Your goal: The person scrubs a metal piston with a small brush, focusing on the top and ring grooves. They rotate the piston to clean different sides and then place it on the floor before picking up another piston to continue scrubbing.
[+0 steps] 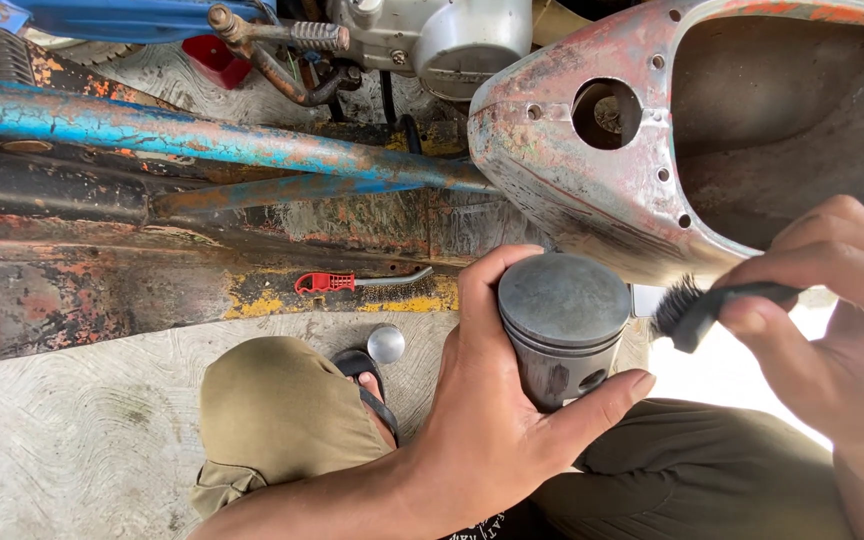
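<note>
Head view: we've got our left hand (492, 420) wrapped round a grey metal piston (564, 335), thumb over its 11 o'clock edge, fingers closed on the skirt at 5 o'clock; crown faces up, approx. centre of frame. Our right hand (832, 330) at 3 o'clock pinches a small black brush (690, 310), fingers shut tight on the handle, bristles just beside the piston's right rim; can't tell if touching. Judging by looks, the crown is dull grey and mostly free of crust, while the skirt has dark patches w/ grime left near the pin hole, so cleaning seems partway. At 9 o'clock of the piston, a red-handled wire brush (357, 282) lies on the rusty ledge; a rusted fender shell (602, 190) sits at 12–2 o'clock.
</note>
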